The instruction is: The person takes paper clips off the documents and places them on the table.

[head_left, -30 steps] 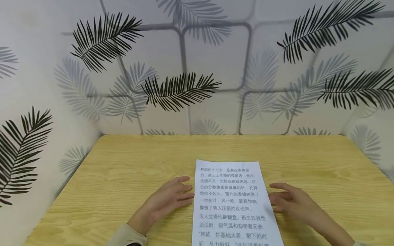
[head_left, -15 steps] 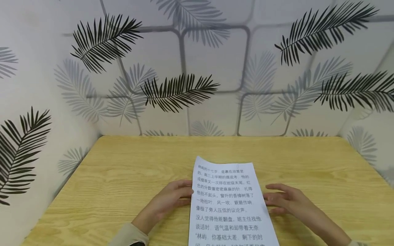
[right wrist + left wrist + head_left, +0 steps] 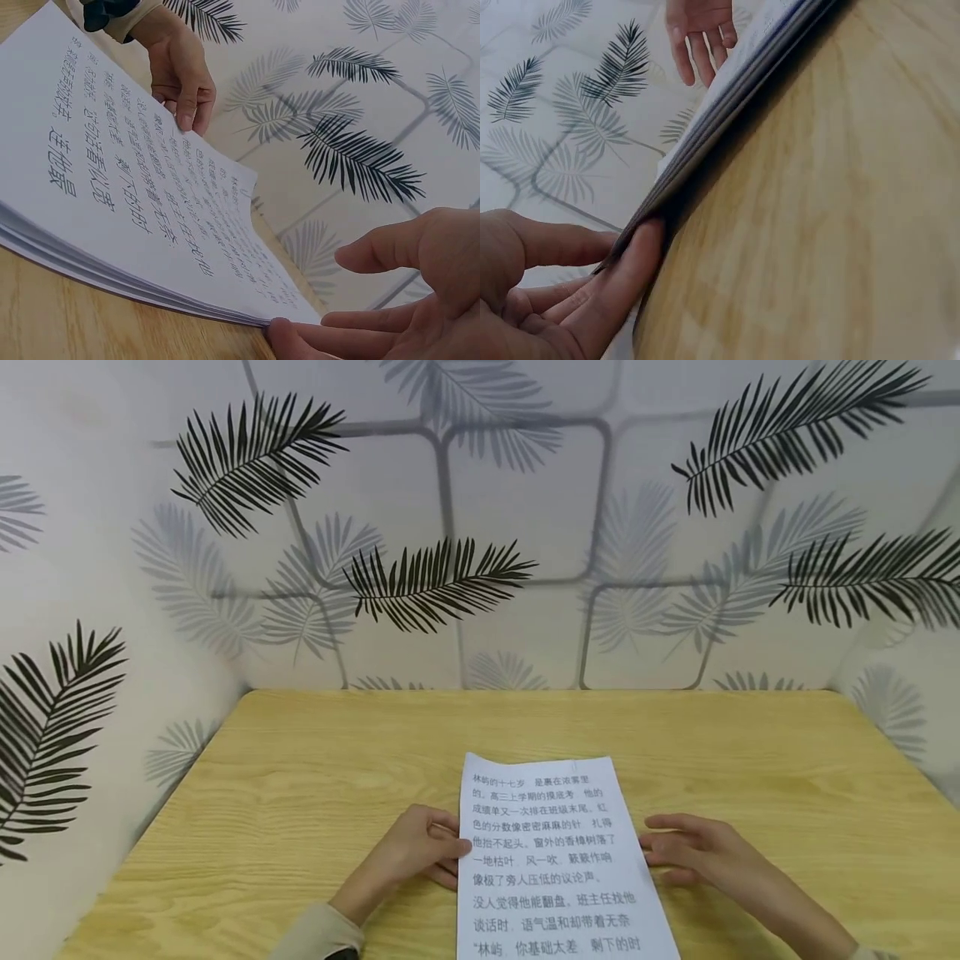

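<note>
A stack of printed paper sheets (image 3: 551,893) lies in front of me at the bottom middle of the head view, its text facing me. My left hand (image 3: 420,847) pinches the stack's left edge, thumb on top and fingers underneath. In the left wrist view the sheets' layered edge (image 3: 697,142) runs between thumb and fingers, raised off the table there. My right hand (image 3: 701,852) is beside the right edge with relaxed fingers. From the right wrist, its fingertips (image 3: 281,330) meet the stack's edge while the thumb stands apart above. The near end of the stack is cut off in the head view.
A yellow wood-grain table (image 3: 315,752) carries the stack. Behind it rises a pale wall (image 3: 525,502) with dark and grey leaf patterns; another patterned wall closes off the left side. A light sleeve (image 3: 322,931) covers the left forearm.
My left hand has gone from lying beside the stack to pinching its left edge. The stack has shifted slightly left and toward me; its far left corner rose, then dropped. My right hand has followed slightly left.
</note>
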Demonstrator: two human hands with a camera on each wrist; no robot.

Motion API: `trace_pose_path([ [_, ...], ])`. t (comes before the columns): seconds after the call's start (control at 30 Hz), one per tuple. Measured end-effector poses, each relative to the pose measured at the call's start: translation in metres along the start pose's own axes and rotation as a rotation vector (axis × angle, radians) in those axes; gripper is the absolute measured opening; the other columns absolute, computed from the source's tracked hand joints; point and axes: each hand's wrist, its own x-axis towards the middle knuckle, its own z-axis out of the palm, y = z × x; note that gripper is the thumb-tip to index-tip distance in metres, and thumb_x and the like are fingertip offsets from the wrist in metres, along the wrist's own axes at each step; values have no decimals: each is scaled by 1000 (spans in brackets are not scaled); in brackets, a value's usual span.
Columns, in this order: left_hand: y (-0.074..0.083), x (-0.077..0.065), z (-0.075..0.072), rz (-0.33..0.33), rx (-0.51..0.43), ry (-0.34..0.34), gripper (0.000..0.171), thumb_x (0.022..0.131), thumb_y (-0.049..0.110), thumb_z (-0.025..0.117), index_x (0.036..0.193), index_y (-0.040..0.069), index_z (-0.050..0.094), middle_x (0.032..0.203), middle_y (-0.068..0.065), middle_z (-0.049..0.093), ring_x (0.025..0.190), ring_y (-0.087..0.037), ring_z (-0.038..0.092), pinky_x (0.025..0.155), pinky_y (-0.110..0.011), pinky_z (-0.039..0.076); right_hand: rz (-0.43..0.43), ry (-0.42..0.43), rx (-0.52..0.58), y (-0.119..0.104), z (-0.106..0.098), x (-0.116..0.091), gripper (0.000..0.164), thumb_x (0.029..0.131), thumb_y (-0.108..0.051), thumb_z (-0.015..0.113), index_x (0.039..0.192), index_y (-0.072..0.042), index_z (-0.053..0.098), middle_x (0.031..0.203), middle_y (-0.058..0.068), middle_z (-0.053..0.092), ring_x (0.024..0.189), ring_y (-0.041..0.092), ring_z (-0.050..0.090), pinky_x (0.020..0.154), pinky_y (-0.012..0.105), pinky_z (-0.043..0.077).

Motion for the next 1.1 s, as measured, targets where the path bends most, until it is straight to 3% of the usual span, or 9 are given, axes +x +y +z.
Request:
trace_pose_path([
  [0.33,-2,1,-6,66,-172,31,30,88,-5,64,115,-17,56,86,-24,71,67,-21,70,63,-37,62,4,2,-41,-2,1,3,62,99,-21,56,137,20,31,133,32,51,108,26,64,82,33,59],
  [0.53,6,0,-11,123,-185,59,31,89,-2,65,116,-15,58,89,-21,72,71,-21,71,64,-35,62,-4,63,-122,-9,1,4,57,98,-21,57,136,16,39,124,25,59,92,19,62,70,33,58],
  [0.8,26,-10,-18,217,-207,73,32,89,0,65,116,-16,57,89,-17,73,73,-22,72,64,-38,62,-239,232,-258,-48,0,14,44,99,-16,56,134,8,47,117,20,58,88,12,64,66,29,58],
  [0.93,37,-19,-19,271,-206,63,34,89,1,66,116,-18,56,89,-14,73,74,-23,72,63,-38,62,-281,280,-269,-65,1,17,44,100,-17,55,136,6,45,108,16,56,81,11,61,65,26,57],
  [1.1,48,-28,-18,322,-174,53,35,90,2,66,116,-19,56,90,-13,73,75,-23,72,62,-38,62,-323,328,-286,-80,1,20,45,99,-16,56,137,6,45,112,14,58,83,5,60,65,24,57],
])
